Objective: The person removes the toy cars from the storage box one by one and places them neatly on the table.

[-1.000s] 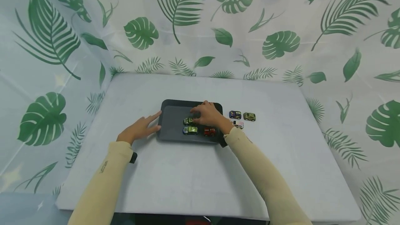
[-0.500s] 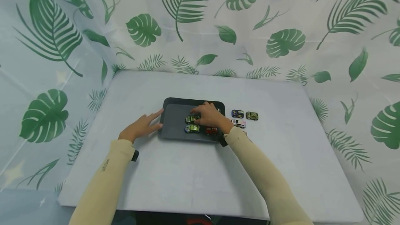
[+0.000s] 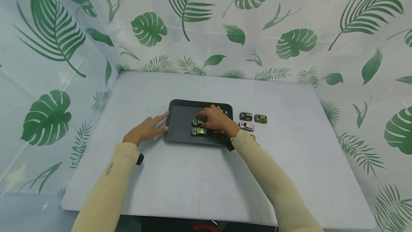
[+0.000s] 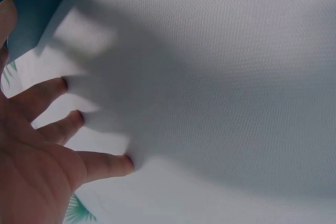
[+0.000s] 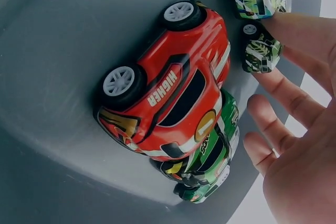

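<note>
A dark grey tray (image 3: 180, 133) holds several toy cars. My left hand (image 3: 143, 130) has its fingers spread, thumb and index finger at the tray's left rim; the left wrist view shows its other fingertips (image 4: 126, 164) on the white table. Over the tray, my right hand (image 3: 216, 118) pinches a dark green patterned toy car (image 5: 261, 53) between thumb and fingers. In front of that car lies a lime-green toy car (image 3: 199, 132). A red toy car (image 5: 184, 87) sits to the right, with a green toy car (image 5: 210, 156) beside it, partly hidden.
Right of the tray stand a blue toy car (image 3: 246, 116), an olive-green one and a white-and-pink toy car (image 3: 246, 127). A red one (image 3: 253, 137) is mostly hidden by the right sleeve. Leaf-patterned cloth (image 3: 206, 51) hangs behind and beside the table (image 3: 180, 182).
The head view has shifted slightly. My right hand has moved a little left over the tray, and more of the dark green toy car shows. My left hand stays at the rim.
</note>
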`<state>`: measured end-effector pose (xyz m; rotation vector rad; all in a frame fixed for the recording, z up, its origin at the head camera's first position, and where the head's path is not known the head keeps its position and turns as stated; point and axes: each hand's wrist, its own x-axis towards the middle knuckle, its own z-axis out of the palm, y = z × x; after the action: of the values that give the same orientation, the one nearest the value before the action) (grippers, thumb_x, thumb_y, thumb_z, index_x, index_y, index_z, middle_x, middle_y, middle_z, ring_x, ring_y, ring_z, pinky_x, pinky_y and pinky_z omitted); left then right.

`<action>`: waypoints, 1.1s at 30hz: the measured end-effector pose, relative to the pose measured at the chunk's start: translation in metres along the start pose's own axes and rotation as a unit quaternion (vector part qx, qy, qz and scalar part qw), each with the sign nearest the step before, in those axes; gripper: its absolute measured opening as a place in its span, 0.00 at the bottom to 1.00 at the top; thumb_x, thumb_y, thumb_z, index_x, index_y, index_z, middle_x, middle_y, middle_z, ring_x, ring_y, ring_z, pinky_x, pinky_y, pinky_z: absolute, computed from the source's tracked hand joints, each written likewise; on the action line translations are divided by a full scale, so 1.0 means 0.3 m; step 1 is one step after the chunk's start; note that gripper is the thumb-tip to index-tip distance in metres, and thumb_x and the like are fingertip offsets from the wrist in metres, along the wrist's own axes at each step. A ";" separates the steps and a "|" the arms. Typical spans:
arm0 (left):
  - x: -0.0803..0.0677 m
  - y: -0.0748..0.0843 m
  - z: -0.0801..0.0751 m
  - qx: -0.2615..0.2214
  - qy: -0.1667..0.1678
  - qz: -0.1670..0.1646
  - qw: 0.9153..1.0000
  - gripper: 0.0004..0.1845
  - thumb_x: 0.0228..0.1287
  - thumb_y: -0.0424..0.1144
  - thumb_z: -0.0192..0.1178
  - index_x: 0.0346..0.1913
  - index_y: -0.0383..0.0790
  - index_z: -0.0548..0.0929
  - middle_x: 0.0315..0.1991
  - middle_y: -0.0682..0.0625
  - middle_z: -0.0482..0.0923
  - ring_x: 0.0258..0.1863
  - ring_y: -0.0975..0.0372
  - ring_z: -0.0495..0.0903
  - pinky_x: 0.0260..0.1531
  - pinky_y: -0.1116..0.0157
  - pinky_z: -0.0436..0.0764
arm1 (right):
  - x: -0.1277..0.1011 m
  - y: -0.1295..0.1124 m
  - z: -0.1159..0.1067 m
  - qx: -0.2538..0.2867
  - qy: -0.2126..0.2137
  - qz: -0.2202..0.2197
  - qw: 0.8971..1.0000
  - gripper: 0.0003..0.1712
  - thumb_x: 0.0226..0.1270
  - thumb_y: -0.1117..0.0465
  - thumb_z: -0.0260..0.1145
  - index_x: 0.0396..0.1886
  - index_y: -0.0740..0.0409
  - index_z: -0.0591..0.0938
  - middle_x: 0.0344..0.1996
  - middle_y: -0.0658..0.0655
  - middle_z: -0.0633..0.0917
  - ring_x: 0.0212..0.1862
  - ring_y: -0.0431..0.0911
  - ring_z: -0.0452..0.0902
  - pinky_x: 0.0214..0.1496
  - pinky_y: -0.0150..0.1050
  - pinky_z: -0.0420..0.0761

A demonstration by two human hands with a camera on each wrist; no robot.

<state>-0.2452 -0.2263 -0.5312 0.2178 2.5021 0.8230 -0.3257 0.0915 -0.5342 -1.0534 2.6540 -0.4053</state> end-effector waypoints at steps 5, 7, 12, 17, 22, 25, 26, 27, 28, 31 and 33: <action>0.001 -0.002 -0.001 0.001 -0.001 0.002 1.000 0.40 0.85 0.58 0.53 0.89 0.55 0.48 0.85 0.31 0.44 0.82 0.30 0.36 0.74 0.25 0.43 | 0.002 0.002 0.004 -0.004 -0.003 0.001 1.000 0.23 0.72 0.58 0.77 0.65 0.52 0.88 0.50 0.55 0.87 0.53 0.54 0.75 0.56 0.54 0.72; 0.003 -0.003 -0.001 0.000 -0.001 0.003 1.000 0.40 0.85 0.58 0.53 0.89 0.56 0.48 0.85 0.31 0.44 0.82 0.30 0.36 0.74 0.25 0.43 | 0.002 0.002 0.004 -0.008 -0.004 0.001 1.000 0.23 0.72 0.58 0.76 0.65 0.53 0.88 0.49 0.55 0.87 0.54 0.55 0.75 0.56 0.54 0.72; 0.007 -0.003 -0.001 -0.005 -0.002 0.002 1.000 0.40 0.85 0.57 0.53 0.89 0.56 0.48 0.86 0.32 0.44 0.83 0.31 0.36 0.74 0.25 0.43 | 0.000 0.002 0.001 -0.011 -0.005 0.001 1.000 0.23 0.72 0.58 0.76 0.65 0.53 0.88 0.51 0.56 0.87 0.55 0.55 0.76 0.56 0.54 0.72; 0.004 -0.002 -0.004 -0.004 -0.003 0.002 1.000 0.41 0.85 0.58 0.53 0.89 0.56 0.48 0.86 0.32 0.44 0.83 0.30 0.36 0.74 0.25 0.43 | -0.004 0.002 -0.004 -0.005 -0.007 0.001 1.000 0.22 0.73 0.58 0.76 0.65 0.53 0.88 0.52 0.57 0.87 0.55 0.55 0.75 0.57 0.54 0.72; 0.002 -0.006 -0.004 -0.002 -0.003 0.004 1.000 0.41 0.85 0.58 0.53 0.89 0.56 0.48 0.85 0.31 0.44 0.83 0.30 0.36 0.74 0.25 0.43 | -0.013 0.003 -0.017 0.003 0.000 0.004 1.000 0.23 0.72 0.59 0.76 0.65 0.54 0.88 0.52 0.57 0.88 0.56 0.56 0.76 0.59 0.56 0.72; 0.001 -0.008 -0.004 -0.002 -0.003 0.006 1.000 0.40 0.85 0.58 0.53 0.89 0.56 0.49 0.85 0.31 0.43 0.83 0.30 0.36 0.74 0.25 0.43 | -0.018 0.005 -0.025 -0.002 0.005 0.005 1.000 0.23 0.72 0.58 0.76 0.64 0.54 0.88 0.52 0.57 0.88 0.57 0.56 0.76 0.60 0.56 0.73; 0.001 -0.008 -0.003 -0.003 -0.003 0.006 1.000 0.40 0.85 0.58 0.53 0.89 0.56 0.49 0.85 0.31 0.43 0.83 0.31 0.35 0.74 0.25 0.43 | -0.020 0.006 -0.028 -0.004 0.005 0.006 1.000 0.23 0.72 0.58 0.76 0.64 0.54 0.88 0.52 0.57 0.88 0.57 0.56 0.76 0.60 0.56 0.73; 0.001 -0.008 -0.003 -0.004 -0.002 0.006 1.000 0.40 0.85 0.58 0.53 0.89 0.56 0.49 0.85 0.31 0.43 0.83 0.31 0.35 0.74 0.25 0.43 | -0.022 0.008 -0.030 -0.005 0.005 0.009 1.000 0.23 0.72 0.58 0.76 0.64 0.54 0.88 0.52 0.56 0.88 0.57 0.56 0.76 0.60 0.56 0.73; 0.001 -0.008 -0.002 -0.004 -0.002 0.005 1.000 0.40 0.85 0.58 0.53 0.89 0.56 0.49 0.85 0.31 0.43 0.83 0.31 0.35 0.74 0.25 0.43 | -0.024 0.009 -0.033 -0.006 0.005 0.010 1.000 0.23 0.72 0.58 0.76 0.64 0.54 0.88 0.51 0.56 0.88 0.57 0.56 0.76 0.61 0.56 0.74; 0.001 -0.004 -0.002 -0.005 -0.003 0.005 1.000 0.40 0.85 0.57 0.53 0.89 0.56 0.49 0.86 0.31 0.43 0.83 0.32 0.35 0.74 0.26 0.42 | -0.032 0.012 -0.042 -0.005 0.005 0.014 1.000 0.23 0.72 0.58 0.76 0.65 0.54 0.88 0.50 0.56 0.87 0.57 0.56 0.77 0.61 0.57 0.74; -0.003 -0.002 -0.003 -0.005 -0.003 0.006 1.000 0.40 0.85 0.58 0.53 0.89 0.56 0.49 0.85 0.31 0.43 0.83 0.31 0.35 0.74 0.25 0.43 | -0.040 0.015 -0.048 -0.003 0.010 0.012 1.000 0.23 0.72 0.58 0.76 0.65 0.55 0.88 0.50 0.56 0.87 0.56 0.56 0.78 0.64 0.59 0.73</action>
<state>-0.2449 -0.2275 -0.5306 0.2309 2.4923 0.8387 -0.3247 0.1053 -0.5207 -1.0240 2.6832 -0.4052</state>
